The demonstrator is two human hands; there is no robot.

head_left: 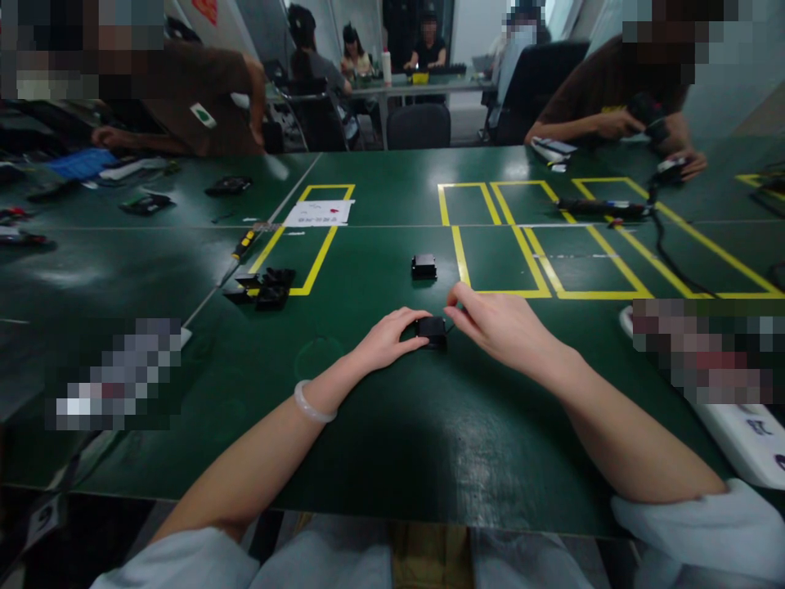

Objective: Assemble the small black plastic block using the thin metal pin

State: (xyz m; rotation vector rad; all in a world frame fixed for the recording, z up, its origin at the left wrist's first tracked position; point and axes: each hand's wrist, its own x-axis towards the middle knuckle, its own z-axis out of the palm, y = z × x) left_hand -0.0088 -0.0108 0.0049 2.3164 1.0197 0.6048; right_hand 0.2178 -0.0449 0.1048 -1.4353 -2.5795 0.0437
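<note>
Near the middle of the green table point(380, 450), on the side closest to the person, a small black box point(432, 330) rested on the bare surface. The left hand point(388, 338) was closed on it, thumb at the near edge and fingers at the far edge. That hold probably kept the box from sliding, with the table bearing its weight and its right side left free. The right hand point(498, 321) hung just beside that free side, apart from the left, its thumb and forefinger curled toward each other. A thin dark line showed between box and fingertips, but I could not tell whether the fingers gripped it.

Just beyond stood a second black box point(423, 267), likely set there to be within easy reach. To the left, a cluster of black parts point(274, 288) overlapped a corner of the yellow tape point(322, 260), clear of the hands. The tape outlines seemed meant to mark off spots; a white sheet point(319, 213) lay across the leftmost one, perhaps as its label.
</note>
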